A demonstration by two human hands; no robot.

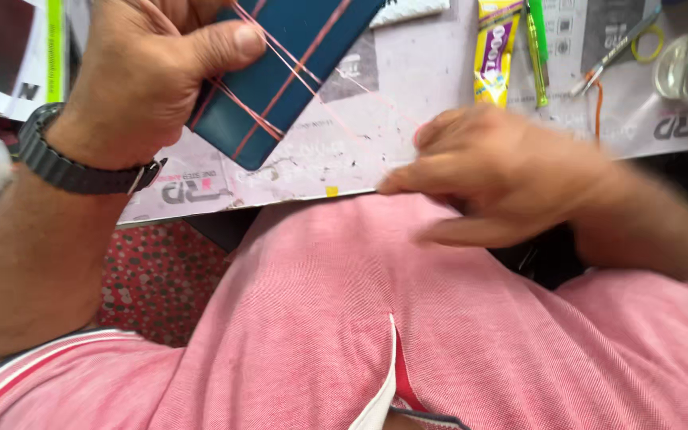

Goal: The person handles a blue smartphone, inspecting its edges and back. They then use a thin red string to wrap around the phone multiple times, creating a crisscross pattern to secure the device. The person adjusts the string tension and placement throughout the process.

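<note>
Left hand [149, 76], upper left: gripped a teal slab [280, 76] wrapped in pink rubber bands [260, 119]. Right hand [503, 175], centre right, blurred: fingers apparently pinched a stretched band; grip uncertain. Glue tube [494, 52] above.

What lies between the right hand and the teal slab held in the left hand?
In the head view, a thin pink band stretches from the teal slab toward the right hand, over the printed work mat; otherwise bare.

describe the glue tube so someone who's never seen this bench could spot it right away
Start at the pale printed mat covering the worktop and follow its far edge, above the right hand. The glue tube lies there beside a thin green pen. It alone is a flat, bright yellow tube with purple print.
</note>
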